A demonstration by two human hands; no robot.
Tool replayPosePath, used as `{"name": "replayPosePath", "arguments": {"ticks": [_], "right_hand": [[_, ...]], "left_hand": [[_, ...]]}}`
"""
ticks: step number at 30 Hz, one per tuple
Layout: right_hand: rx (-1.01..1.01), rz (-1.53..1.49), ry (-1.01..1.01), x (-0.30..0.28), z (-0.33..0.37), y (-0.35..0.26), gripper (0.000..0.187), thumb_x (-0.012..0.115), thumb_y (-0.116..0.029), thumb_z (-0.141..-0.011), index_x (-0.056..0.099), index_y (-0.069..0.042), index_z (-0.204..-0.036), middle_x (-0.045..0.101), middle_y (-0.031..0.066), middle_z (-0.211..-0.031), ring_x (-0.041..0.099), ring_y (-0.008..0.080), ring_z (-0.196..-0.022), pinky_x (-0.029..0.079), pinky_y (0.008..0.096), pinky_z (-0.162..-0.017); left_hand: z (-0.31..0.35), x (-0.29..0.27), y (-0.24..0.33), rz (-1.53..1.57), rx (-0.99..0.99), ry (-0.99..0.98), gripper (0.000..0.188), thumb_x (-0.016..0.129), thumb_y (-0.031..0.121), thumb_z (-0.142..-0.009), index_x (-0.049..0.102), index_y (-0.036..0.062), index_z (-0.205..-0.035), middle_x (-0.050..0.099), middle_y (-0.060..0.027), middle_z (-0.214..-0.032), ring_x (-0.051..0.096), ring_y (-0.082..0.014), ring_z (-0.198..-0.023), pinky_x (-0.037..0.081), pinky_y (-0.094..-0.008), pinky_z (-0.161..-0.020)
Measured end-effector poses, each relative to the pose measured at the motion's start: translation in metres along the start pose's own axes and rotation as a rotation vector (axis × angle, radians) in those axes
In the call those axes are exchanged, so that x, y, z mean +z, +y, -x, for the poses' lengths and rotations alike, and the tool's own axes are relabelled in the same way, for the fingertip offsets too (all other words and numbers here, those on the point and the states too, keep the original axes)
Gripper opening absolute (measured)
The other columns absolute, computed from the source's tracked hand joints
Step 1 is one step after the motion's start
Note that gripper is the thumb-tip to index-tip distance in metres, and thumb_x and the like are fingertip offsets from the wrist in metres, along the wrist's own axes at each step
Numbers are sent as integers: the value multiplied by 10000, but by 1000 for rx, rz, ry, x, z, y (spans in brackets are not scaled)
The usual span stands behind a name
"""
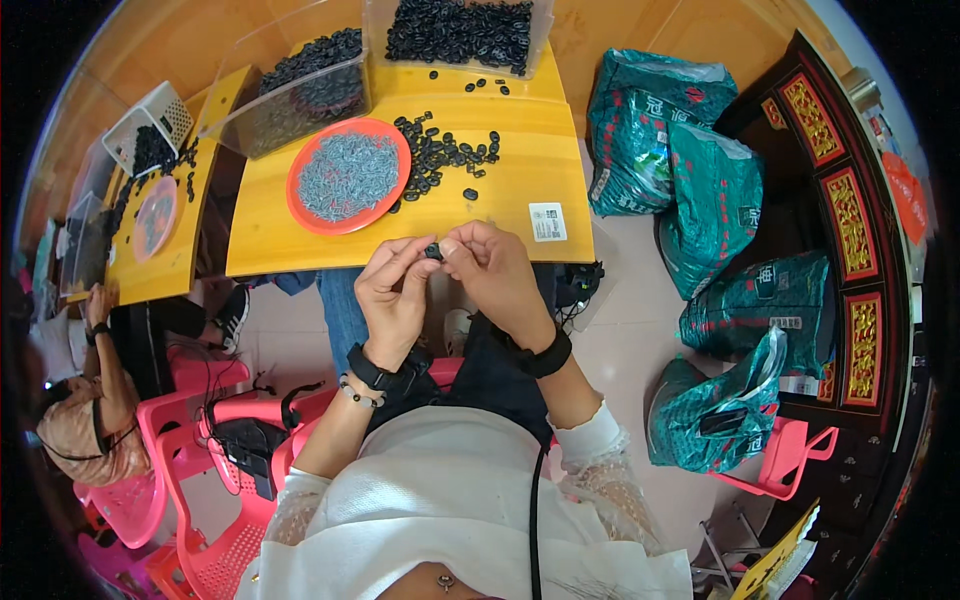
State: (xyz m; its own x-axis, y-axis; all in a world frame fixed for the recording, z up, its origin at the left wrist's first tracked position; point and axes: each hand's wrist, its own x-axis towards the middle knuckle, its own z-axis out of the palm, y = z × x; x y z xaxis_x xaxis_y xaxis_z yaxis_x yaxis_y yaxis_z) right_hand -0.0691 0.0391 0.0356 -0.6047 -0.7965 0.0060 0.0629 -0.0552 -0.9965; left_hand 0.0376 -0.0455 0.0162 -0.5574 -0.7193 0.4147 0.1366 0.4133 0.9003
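Between the fingertips of both my hands is a small black oval plastic part [433,251], held just past the near edge of the yellow table [265,235]. My left hand [392,288] pinches it from the left. From the right, my right hand [492,270] closes its thumb and fingers on the same part, hiding some of it. Beyond my hands lies an orange-rimmed plate [297,205] heaped with small grey metal screws [348,175]. A loose pile of black oval parts [440,155] spreads to the right of the plate.
Clear plastic bins [255,125] of black parts stand at the back. A white label card [547,222] lies at the table's right. Green sacks [715,200] stand on the floor to the right. At left, another person [95,425] sits at a second yellow table [180,250]; pink chairs [235,520] stand nearby.
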Motion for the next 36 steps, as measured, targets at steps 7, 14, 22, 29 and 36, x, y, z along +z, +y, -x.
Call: {"name": "replayPosePath", "arguments": {"ticks": [7, 14, 22, 29, 36], "right_hand": [[-155, 377, 73, 5, -1, 14, 187, 468, -136, -939, 538, 27, -883, 565, 86, -706, 531, 128, -643, 429, 283, -586], [33, 0, 66, 9, -1, 4, 211, 465, -166, -958, 537, 32, -948, 593, 76, -794, 581, 123, -697, 485, 248, -661], [-8, 22, 11, 9, -7, 6, 173, 555, -135, -917, 564, 37, -938, 596, 43, -770, 571, 80, -692, 476, 210, -645], [-44, 114, 44, 11, -6, 15, 130, 558, -103, -907, 574, 26, -915, 594, 15, -723, 554, 64, -640, 452, 196, -592], [10, 205, 38, 9, -3, 5, 156, 470, -95, -943, 537, 3, -842, 509, 1, -694, 493, 66, -648, 404, 202, -597]], "left_hand": [[5, 7, 0, -18, -1, 38, 233, 650, -35, -785, 660, -17, -1017, 613, -71, -884, 558, -124, -770, 447, -227, -694], [2, 8, -11, 132, -78, 101, 219, 651, -10, -811, 650, -38, -1029, 611, -51, -905, 537, -101, -794, 434, -214, -709], [-1, 4, -11, 97, -64, 85, 231, 643, -22, -807, 661, -16, -1036, 608, -61, -897, 545, -115, -808, 435, -219, -720], [5, 4, -11, 99, -141, 132, 221, 621, -65, -776, 676, -10, -983, 624, -80, -899, 592, -145, -810, 469, -238, -715], [6, 7, -8, 160, -59, 126, 238, 581, -127, -774, 658, -43, -983, 608, -89, -884, 605, -136, -747, 501, -241, -647]]}}
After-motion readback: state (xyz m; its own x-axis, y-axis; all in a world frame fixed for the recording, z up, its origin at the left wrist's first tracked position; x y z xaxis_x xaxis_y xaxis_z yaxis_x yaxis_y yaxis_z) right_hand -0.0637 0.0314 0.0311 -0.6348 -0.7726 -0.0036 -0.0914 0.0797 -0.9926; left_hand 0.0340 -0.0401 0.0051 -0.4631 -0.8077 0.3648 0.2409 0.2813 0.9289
